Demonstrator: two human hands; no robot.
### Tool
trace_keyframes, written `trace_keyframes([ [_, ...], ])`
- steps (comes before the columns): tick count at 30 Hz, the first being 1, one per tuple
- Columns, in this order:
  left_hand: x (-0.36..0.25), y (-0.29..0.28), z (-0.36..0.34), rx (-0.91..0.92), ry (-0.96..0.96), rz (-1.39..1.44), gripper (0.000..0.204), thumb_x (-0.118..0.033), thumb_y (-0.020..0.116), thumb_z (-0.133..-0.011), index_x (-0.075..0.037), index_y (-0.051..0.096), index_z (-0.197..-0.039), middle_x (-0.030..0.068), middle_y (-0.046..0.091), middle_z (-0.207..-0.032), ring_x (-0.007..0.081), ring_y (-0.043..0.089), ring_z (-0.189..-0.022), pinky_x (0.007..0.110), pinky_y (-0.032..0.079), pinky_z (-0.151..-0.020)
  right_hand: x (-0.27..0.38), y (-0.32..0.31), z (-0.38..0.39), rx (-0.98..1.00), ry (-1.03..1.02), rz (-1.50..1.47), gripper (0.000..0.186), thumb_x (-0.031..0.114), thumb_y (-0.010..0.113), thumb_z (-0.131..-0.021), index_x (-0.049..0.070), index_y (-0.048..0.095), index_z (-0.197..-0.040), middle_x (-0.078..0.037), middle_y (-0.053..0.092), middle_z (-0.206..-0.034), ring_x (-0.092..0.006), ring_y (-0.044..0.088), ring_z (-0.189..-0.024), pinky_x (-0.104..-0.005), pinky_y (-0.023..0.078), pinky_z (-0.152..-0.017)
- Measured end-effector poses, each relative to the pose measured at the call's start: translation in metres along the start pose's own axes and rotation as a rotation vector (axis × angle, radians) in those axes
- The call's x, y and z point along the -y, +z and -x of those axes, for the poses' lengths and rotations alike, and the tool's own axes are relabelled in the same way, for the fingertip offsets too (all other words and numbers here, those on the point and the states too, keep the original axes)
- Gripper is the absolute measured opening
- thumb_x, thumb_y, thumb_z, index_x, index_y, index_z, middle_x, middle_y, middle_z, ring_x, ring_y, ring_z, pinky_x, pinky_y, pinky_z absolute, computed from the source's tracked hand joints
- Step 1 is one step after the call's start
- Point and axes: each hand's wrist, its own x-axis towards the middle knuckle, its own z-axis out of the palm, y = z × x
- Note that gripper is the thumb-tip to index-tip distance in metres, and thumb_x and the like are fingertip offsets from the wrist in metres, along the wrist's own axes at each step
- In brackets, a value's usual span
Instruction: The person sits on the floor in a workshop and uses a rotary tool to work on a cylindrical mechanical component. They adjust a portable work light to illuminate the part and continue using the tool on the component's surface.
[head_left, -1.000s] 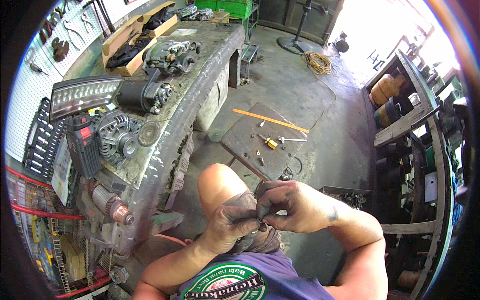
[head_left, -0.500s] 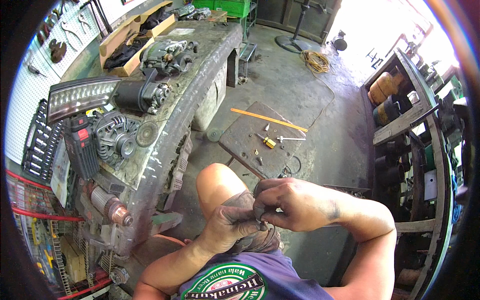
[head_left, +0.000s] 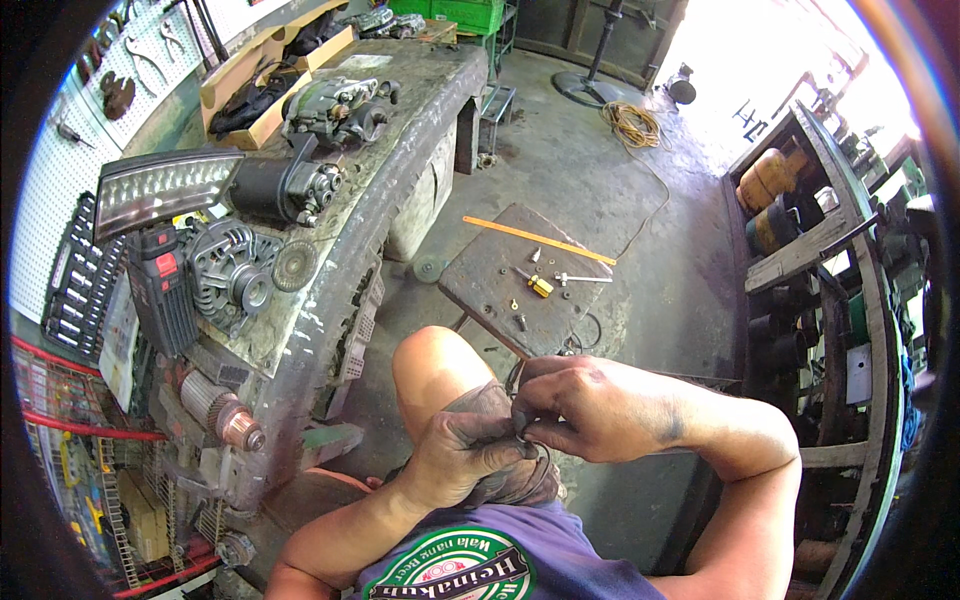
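Observation:
My left hand (head_left: 462, 450) and my right hand (head_left: 570, 408) meet above my lap, in front of my bent knee. The fingers of both hands are dark with grime and pinched together. Between the fingertips is something small that I cannot make out; a thin dark loop, like a wire or ring, shows just below them. Beyond my hands stands a low dark work surface (head_left: 478, 262). On it lie a yellow-handled screwdriver (head_left: 538, 286), an orange hacksaw blade (head_left: 540, 240), a slim metal tool (head_left: 583, 279) and several small bolts and nuts.
Along the left runs a workbench (head_left: 425, 85) holding an alternator (head_left: 232, 272), a starter motor (head_left: 280, 190) and a power-tool battery pack (head_left: 162, 292). An armature (head_left: 222, 410) sits at its near end. A wooden rack (head_left: 800, 250) stands right. An orange cord (head_left: 632, 124) lies coiled on the floor.
My two hands stay together and have shifted very slightly to the right. The right forearm and elbow have moved a little outward. The things on the low surface have not moved.

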Motion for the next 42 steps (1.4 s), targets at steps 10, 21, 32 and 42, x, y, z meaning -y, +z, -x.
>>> trace_keyframes([
  [10, -0.0044, 0.0005, 0.0001, -0.006, -0.069, -0.07, 0.029, -0.015, 0.079, -0.102, 0.001, 0.079, -0.126, 0.0048, 0.082, -0.112, 0.0091, 0.071, -0.103, 0.026, 0.058, -0.094, -0.0071, 0.0026, -0.0026, -0.038, -0.147, -0.028, 0.011, 0.006, 0.076, -0.096, -0.002, 0.07, -0.101, -0.019, 0.067, -0.101, -0.0393, 0.069, -0.099, -0.0472, 0.056, -0.088],
  [21, -0.0054, 0.0021, -0.002, -0.038, -0.041, 0.017, 0.032, -0.024, 0.087, -0.094, -0.002, 0.083, -0.117, 0.0027, 0.083, -0.102, 0.0081, 0.072, -0.097, 0.028, 0.056, -0.092, -0.0056, -0.0002, 0.001, -0.064, -0.09, 0.012, 0.014, 0.007, 0.077, -0.094, -0.001, 0.071, -0.103, -0.018, 0.065, -0.101, -0.0393, 0.068, -0.099, -0.0477, 0.056, -0.088],
  [32, -0.0051, 0.0009, -0.0033, 0.02, -0.031, -0.042, 0.027, -0.018, 0.08, -0.101, -0.001, 0.081, -0.122, 0.0059, 0.083, -0.11, 0.0093, 0.072, -0.102, 0.026, 0.058, -0.094, -0.0027, -0.0013, 0.0002, -0.06, -0.121, -0.012, 0.009, 0.008, 0.075, -0.087, 0.003, 0.074, -0.095, -0.019, 0.067, -0.1, -0.0386, 0.069, -0.1, -0.0459, 0.059, -0.089],
  [42, 0.0, 0.0017, -0.0028, 0.024, -0.011, -0.053, 0.028, -0.016, 0.08, -0.101, 0.001, 0.079, -0.123, 0.0074, 0.083, -0.111, 0.0112, 0.074, -0.104, 0.027, 0.058, -0.095, 0.0027, -0.0038, 0.004, -0.049, -0.094, 0.071, 0.012, 0.01, 0.08, -0.088, 0.004, 0.076, -0.097, -0.016, 0.067, -0.096, -0.0361, 0.071, -0.093, -0.0453, 0.059, -0.082],
])
